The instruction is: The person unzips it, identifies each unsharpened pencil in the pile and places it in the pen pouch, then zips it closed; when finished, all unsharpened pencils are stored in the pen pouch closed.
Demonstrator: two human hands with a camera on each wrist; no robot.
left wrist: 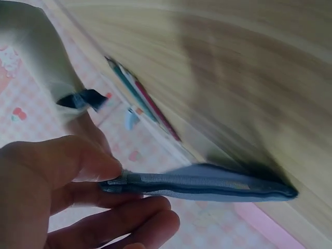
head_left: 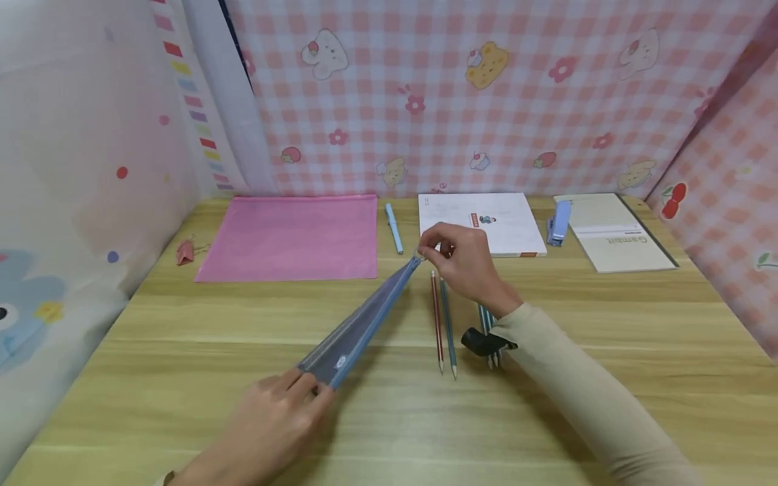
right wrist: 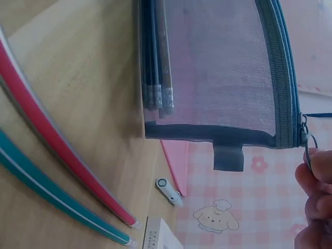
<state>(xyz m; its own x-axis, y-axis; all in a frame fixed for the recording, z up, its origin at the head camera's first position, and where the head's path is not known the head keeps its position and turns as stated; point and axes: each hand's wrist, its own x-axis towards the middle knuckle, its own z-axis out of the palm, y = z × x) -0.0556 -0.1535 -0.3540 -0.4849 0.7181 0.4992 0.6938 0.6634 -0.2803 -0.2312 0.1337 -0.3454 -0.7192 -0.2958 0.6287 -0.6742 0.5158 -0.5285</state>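
A blue-grey mesh zipper pouch [head_left: 358, 331] is stretched slantwise above the table between both hands. My left hand [head_left: 279, 418] pinches its near end between thumb and fingers. At the far end, my right hand [head_left: 464, 263] pinches the zipper pull [right wrist: 308, 142], clearest in the right wrist view. Through the mesh, several pencils [right wrist: 153, 57] show along the pouch's bottom. A red pencil [head_left: 437, 324] and a green pencil [head_left: 448, 331] lie side by side on the table, right of the pouch. More pencils [head_left: 494, 360] lie partly hidden under the right wrist and its black strap.
Along the back lie a pink folder [head_left: 298, 239], a light blue pen [head_left: 394, 228], a white book [head_left: 510, 226], a lilac stapler [head_left: 559, 223] and a pale notebook [head_left: 620, 236]. A pink binder clip [head_left: 185, 252] sits back left. Patterned cloth walls enclose the table.
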